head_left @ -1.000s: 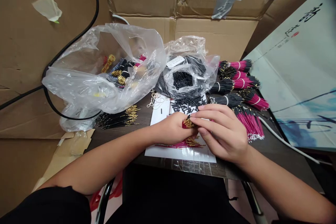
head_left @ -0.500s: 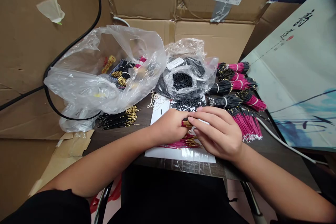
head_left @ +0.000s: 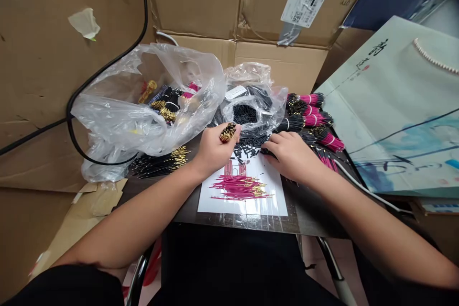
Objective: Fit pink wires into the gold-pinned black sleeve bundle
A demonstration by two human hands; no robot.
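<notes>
My left hand (head_left: 214,149) is closed around a small bundle of gold-tipped wires (head_left: 228,132), its gold ends pointing up. My right hand (head_left: 289,154) lies over a scatter of small black tubes (head_left: 247,147) on the white sheet (head_left: 244,201), fingertips down among them and curled; what they pinch is hidden. Loose pink wires with gold tips (head_left: 239,187) lie on the sheet in front of both hands.
A large clear bag (head_left: 143,105) with wire bundles sits left, a smaller bag of black tubes (head_left: 251,110) behind the hands. Tied pink-and-black wire bundles (head_left: 311,114) lie at the right, black gold-tipped wires (head_left: 161,161) at the left. Cardboard boxes surround; a paper bag (head_left: 398,114) stands right.
My hands have separated: the left lifted the wire bundle up and back, and the right reached forward to the black tubes. The camera tipped slightly downward.
</notes>
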